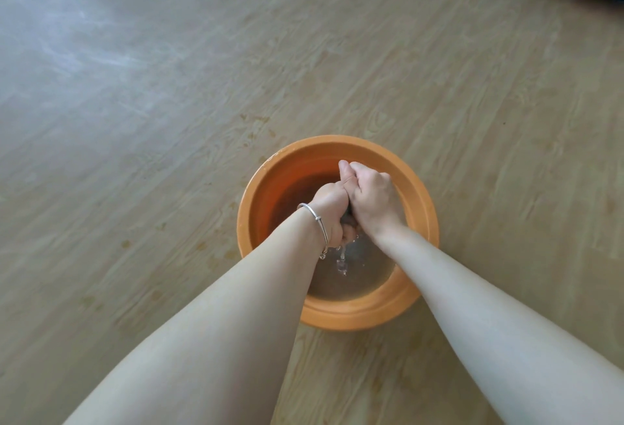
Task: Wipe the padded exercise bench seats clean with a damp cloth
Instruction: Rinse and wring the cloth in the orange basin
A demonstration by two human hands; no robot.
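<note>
Head view: both forearms reach down over the orange basin (426, 201) on the floor, fists butted together, left hand (329, 212) and right hand (371, 200) with fingers (345, 235) curled tight round the cloth (347, 219), which shows only as a dark sliver between them. Water (341, 257) trickles from it into the basin. Wringing well probably means twisting the fists opposite ways, low over the basin, leaving the cloth damp, not dripping. No bench seat is in view.

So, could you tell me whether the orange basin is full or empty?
Partly full: water lies low in the basin, well below its rim.
</note>
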